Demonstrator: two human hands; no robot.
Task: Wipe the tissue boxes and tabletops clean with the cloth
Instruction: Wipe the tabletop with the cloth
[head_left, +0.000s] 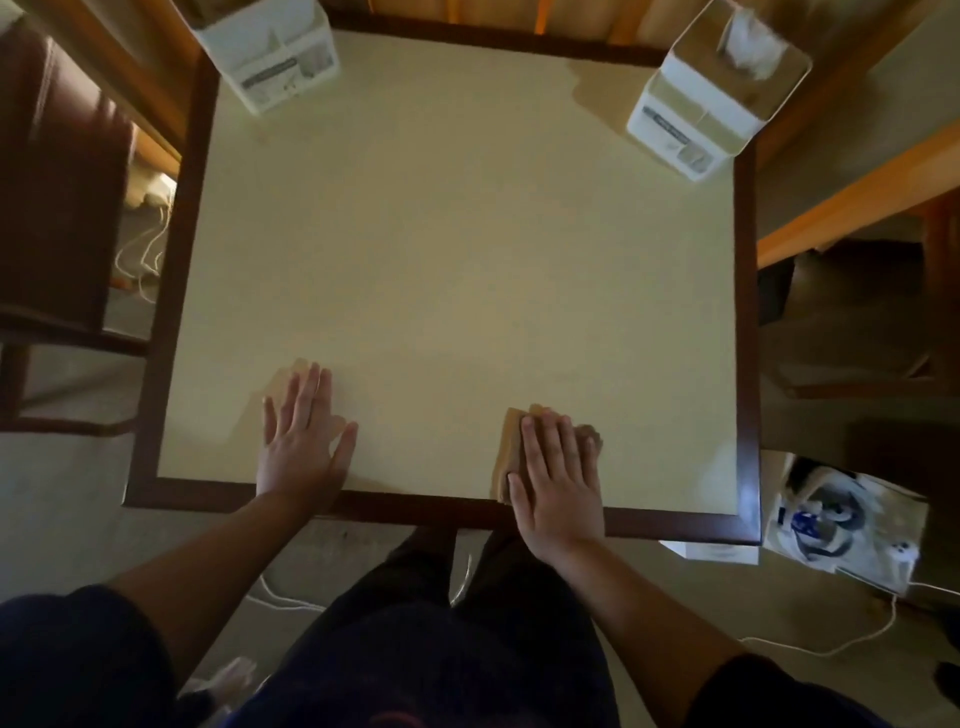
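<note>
Right hand (558, 480) flat, fingers straight, pressing a folded tan cloth (511, 452) onto the cream tabletop (441, 249) near its front edge. Left hand (304, 441) flat and released on the bare surface, fingers spread, well apart from the cloth. White tissue boxes at far-left corner (270, 57) and far-right corner (711, 93).
</note>
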